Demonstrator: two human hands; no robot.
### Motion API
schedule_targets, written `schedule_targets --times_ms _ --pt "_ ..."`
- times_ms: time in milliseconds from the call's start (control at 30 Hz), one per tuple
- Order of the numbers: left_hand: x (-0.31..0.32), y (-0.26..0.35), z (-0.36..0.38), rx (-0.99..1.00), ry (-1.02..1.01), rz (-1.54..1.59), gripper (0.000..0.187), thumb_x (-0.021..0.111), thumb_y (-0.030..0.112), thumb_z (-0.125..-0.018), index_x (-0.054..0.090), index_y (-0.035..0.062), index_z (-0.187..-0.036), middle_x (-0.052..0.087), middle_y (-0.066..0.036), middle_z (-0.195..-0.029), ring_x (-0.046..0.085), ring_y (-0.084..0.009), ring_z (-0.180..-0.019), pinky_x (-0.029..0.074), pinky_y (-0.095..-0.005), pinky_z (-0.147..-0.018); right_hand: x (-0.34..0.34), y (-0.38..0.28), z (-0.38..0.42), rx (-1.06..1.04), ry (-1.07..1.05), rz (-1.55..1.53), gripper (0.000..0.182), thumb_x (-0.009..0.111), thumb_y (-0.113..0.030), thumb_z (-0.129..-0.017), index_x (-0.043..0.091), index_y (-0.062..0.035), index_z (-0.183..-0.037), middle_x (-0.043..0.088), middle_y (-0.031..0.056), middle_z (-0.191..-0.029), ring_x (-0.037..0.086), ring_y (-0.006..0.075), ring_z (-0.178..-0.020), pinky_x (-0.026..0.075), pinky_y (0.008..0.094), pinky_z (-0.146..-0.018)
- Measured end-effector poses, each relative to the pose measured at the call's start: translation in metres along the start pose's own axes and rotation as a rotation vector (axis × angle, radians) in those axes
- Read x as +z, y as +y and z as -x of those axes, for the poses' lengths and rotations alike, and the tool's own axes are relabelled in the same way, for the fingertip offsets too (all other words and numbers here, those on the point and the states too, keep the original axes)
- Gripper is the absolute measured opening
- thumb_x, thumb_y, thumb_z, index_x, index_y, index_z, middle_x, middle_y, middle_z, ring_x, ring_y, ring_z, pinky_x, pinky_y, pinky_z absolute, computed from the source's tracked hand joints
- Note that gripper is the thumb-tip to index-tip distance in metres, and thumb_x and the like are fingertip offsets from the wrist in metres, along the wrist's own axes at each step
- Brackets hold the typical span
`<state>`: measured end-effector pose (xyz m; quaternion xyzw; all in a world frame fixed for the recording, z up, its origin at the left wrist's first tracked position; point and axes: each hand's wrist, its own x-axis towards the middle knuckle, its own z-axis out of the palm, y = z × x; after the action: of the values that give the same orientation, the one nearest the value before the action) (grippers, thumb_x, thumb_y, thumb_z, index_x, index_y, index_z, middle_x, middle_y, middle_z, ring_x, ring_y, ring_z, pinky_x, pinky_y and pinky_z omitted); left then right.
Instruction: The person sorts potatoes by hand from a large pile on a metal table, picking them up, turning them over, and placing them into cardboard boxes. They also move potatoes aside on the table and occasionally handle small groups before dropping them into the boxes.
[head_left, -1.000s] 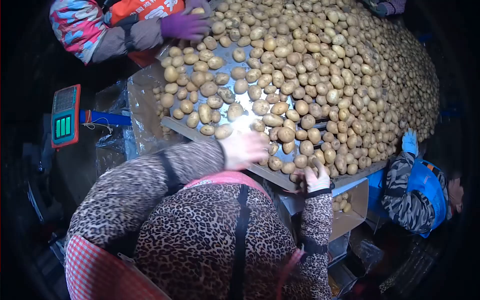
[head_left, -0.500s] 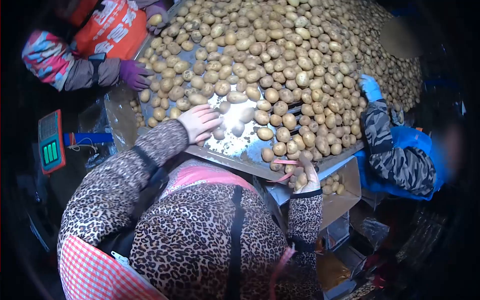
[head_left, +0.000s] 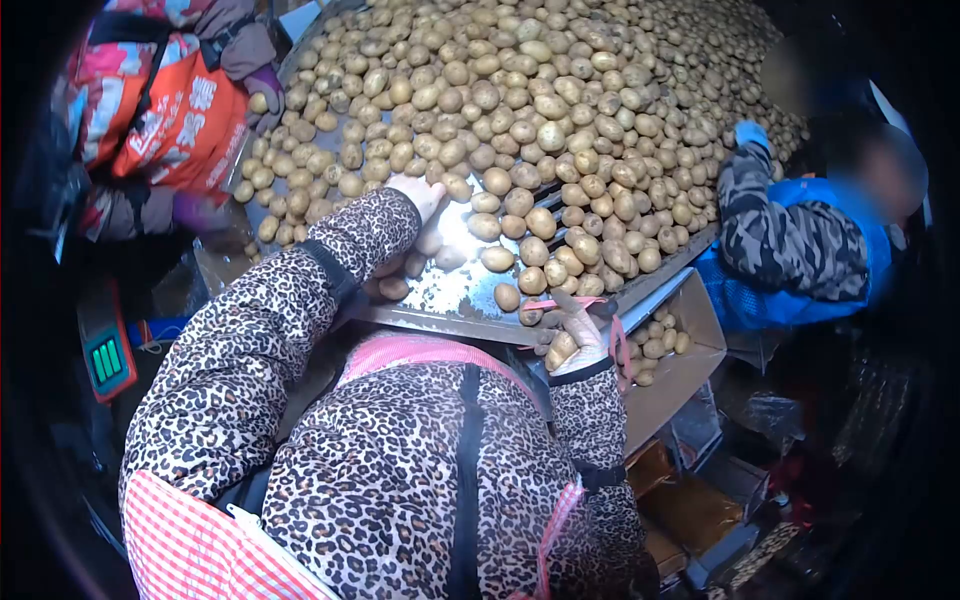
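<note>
"Any writing?"

"White characters, Chinese ones I think, on the orange-red apron (head_left: 180, 130) of a person at the left. They're too blurred for me to read. The red-cased scale (head_left: 107, 345) has a lit green display, its digits too small to make out."

"And the hands?"

"The left hand (head_left: 415, 195) reaches over the metal surface (head_left: 450, 292), its fingers at the near edge of the heaped tan potatoes (head_left: 590, 130). I can't tell whether they're closed on one."

"The right?"

"The right hand (head_left: 588, 338) is at the front rim, its fingers around a tan oval potato (head_left: 562, 350) lying against the palm. A thin pink strap (head_left: 565, 303) runs just by those fingers."

"Any containers?"

"An open brown cardboard box (head_left: 672, 390), below the rim and just beside the right hand. Loose potatoes (head_left: 655, 347) lie inside it."

"Who's at the far right?"

"Someone in camouflage sleeves (head_left: 795, 245), with a blue-gloved hand (head_left: 750, 134) at the heap's edge."
</note>
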<state>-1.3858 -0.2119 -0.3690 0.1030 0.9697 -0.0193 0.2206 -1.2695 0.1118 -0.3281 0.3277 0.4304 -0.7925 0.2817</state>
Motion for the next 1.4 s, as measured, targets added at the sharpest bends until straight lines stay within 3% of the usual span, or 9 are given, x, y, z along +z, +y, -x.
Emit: schedule_targets --times_ms 100,200,367,600,767,800,833,967,1400 --pt "-0.011 0.006 0.022 -0.020 -0.014 0.264 0.066 0.078 0.035 -0.074 0.049 0.0044 -0.125 0.064 -0.022 -0.111 0.064 -0.0347 -0.105 0.054 -0.0401 -0.086 -0.012 0.013 0.001 -0.029 -0.100 -0.042 0.038 0.057 -0.011 -0.096 0.055 -0.0120 -0.133 0.062 0.0114 -0.098 0.058 0.0208 -0.063 0.046 0.0328 -0.051" --pt "0.038 0.014 0.034 0.331 -0.345 2.136 0.086 0.076 0.015 -0.078 0.027 0.0084 -0.149 0.054 -0.012 -0.131 0.057 -0.0263 -0.118 0.048 -0.0450 -0.100 -0.011 0.023 0.008 -0.060 -0.185 -0.079 0.039 0.058 -0.011 -0.095 0.054 -0.0105 -0.134 0.061 0.0089 -0.095 0.058 0.0201 -0.065 0.046 0.0333 -0.054" --pt "-0.015 0.072 0.078 0.501 -0.614 2.448 0.079 0.073 0.023 -0.086 0.028 0.0167 -0.151 0.053 -0.015 -0.135 0.057 -0.0314 -0.118 0.054 -0.0421 -0.090 0.016 0.025 0.024 -0.123 -0.236 -0.007 0.040 0.055 -0.017 -0.097 0.051 -0.0076 -0.135 0.062 0.0098 -0.095 0.061 0.0195 -0.069 0.048 0.0339 -0.058" --pt "-0.043 0.121 0.067 -0.154 -0.474 2.380 0.038 0.053 0.045 -0.097 0.058 0.0071 -0.097 0.061 -0.008 -0.074 0.060 -0.0207 -0.057 0.047 -0.0356 -0.047 0.010 0.045 0.026 -0.055 -0.362 -0.328 0.060 0.053 -0.050 -0.096 0.044 -0.0139 -0.143 0.068 0.0137 -0.103 0.065 0.0169 -0.066 0.054 0.0318 -0.056" --pt "-0.054 0.162 0.075 -0.049 -0.640 2.453 0.028 0.056 0.031 -0.097 0.061 0.0028 -0.095 0.065 -0.012 -0.089 0.065 -0.0275 -0.087 0.054 -0.0440 -0.086 0.006 0.052 0.052 -0.096 -0.373 -0.415 0.081 0.040 -0.077 -0.087 0.036 -0.0254 -0.149 0.062 0.0168 -0.122 0.063 0.0230 -0.076 0.052 0.0340 -0.059" --pt "-0.036 0.167 0.070 0.278 -0.576 2.260 0.029 0.057 0.031 -0.097 0.061 0.0019 -0.101 0.066 -0.012 -0.096 0.064 -0.0263 -0.093 0.053 -0.0438 -0.089 0.003 0.059 0.052 -0.101 -0.345 -0.441 0.084 0.039 -0.081 -0.085 0.035 -0.0271 -0.150 0.062 0.0156 -0.119 0.063 0.0241 -0.075 0.052 0.0333 -0.059" --pt "-0.033 0.174 0.069 0.588 -0.498 2.045 0.031 0.058 0.031 -0.097 0.062 0.0010 -0.107 0.066 -0.012 -0.103 0.063 -0.0251 -0.099 0.051 -0.0436 -0.093 -0.004 0.070 0.048 -0.137 -0.336 -0.527 0.084 0.043 -0.079 -0.085 0.040 -0.0222 -0.146 0.064 0.0146 -0.114 0.064 0.0258 -0.075 0.053 0.0347 -0.059" --pt "-0.030 0.179 0.061 0.523 -0.798 2.091 0.059 0.053 0.048 -0.096 0.049 0.0057 -0.137 0.058 -0.012 -0.134 0.052 -0.0251 -0.122 0.038 -0.0433 -0.107 -0.029 0.085 0.052 -0.284 -0.434 -0.761 0.059 0.054 -0.055 -0.094 0.045 -0.0191 -0.140 0.063 0.0187 -0.117 0.065 0.0274 -0.078 0.049 0.0366 -0.059" --pt "0.027 0.130 0.025 0.399 -0.686 2.081 0.042 0.064 0.034 -0.090 0.059 0.0053 -0.120 0.065 -0.012 -0.111 0.065 -0.0272 -0.101 0.051 -0.0430 -0.092 -0.079 0.045 0.096 -0.749 -0.337 -0.935 0.053 0.068 -0.022 -0.087 0.050 -0.0117 -0.136 0.059 0.0164 -0.126 0.059 0.0394 -0.114 0.058 0.0442 -0.074"
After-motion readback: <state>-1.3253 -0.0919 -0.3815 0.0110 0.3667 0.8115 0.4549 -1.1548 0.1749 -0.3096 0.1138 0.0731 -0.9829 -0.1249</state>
